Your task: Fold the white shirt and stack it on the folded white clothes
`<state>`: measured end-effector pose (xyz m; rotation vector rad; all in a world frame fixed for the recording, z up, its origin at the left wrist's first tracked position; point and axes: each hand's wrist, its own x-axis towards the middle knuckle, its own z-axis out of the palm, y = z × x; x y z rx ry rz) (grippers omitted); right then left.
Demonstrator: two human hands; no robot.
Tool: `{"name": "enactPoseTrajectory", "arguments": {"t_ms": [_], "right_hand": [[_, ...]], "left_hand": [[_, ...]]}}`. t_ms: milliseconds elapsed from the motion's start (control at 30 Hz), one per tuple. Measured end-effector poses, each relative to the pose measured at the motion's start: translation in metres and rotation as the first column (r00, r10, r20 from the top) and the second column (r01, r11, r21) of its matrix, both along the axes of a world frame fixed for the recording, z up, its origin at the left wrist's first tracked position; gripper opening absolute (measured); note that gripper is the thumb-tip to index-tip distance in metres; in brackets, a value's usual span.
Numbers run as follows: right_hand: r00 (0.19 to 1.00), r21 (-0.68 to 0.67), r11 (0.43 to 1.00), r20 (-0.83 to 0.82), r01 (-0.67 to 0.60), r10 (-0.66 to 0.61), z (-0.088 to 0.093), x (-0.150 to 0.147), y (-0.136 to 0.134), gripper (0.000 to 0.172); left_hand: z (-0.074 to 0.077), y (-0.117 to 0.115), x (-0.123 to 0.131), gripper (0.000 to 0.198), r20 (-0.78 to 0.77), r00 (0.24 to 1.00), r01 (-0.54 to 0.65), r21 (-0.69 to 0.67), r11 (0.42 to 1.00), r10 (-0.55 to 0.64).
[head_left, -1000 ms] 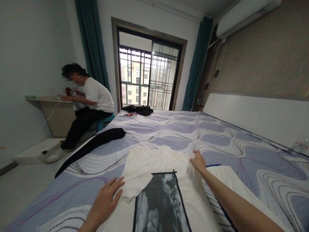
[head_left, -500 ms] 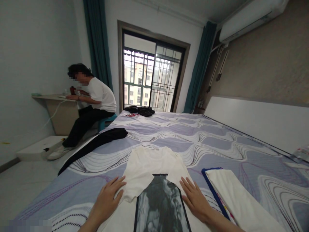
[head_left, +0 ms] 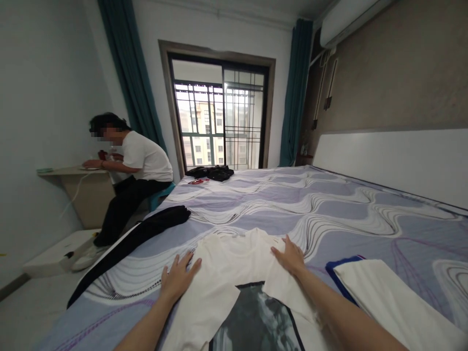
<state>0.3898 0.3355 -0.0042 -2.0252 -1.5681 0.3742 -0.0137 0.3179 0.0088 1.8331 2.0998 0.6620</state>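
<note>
A white T-shirt with a dark printed panel lies flat on the bed, both sleeves folded in over the print. My left hand rests flat with fingers spread on the shirt's left shoulder edge. My right hand lies flat on the right shoulder edge. Neither hand grips anything.
A folded white and blue cloth lies at the right. Black trousers hang over the bed's left edge, and dark clothes sit at the far end. A person in a white shirt sits at a desk on the left.
Both hands slid up the shirt from its middle to the shoulders. A second ago my right hand was folding the right sleeve inward; that sleeve now lies folded over the print.
</note>
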Motion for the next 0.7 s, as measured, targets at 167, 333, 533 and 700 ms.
{"name": "enactPoseTrajectory", "arguments": {"t_ms": [167, 333, 533, 700], "right_hand": [[0.991, 0.024, 0.994, -0.081, -0.107, 0.109, -0.008, 0.02, 0.063, 0.068], [0.961, 0.057, 0.974, -0.159, -0.219, 0.226, -0.023, 0.027, 0.105, 0.028], [0.926, 0.216, 0.949, -0.253, -0.229, 0.281, -0.031, 0.029, 0.151, 0.032], [0.924, 0.28, 0.939, -0.265, -0.199, 0.275, -0.039, 0.032, 0.177, 0.029]], "left_hand": [[-0.006, 0.078, 0.003, 0.061, 0.036, 0.999, 0.033, 0.026, 0.999, -0.034], [-0.009, 0.127, 0.001, 0.042, 0.141, 0.98, 0.13, 0.101, 0.986, -0.143], [-0.01, 0.168, -0.001, 0.05, 0.271, 0.95, 0.092, 0.232, 0.968, -0.155], [-0.015, 0.194, -0.003, 0.055, 0.373, 0.918, 0.05, 0.232, 0.971, -0.136]]}}
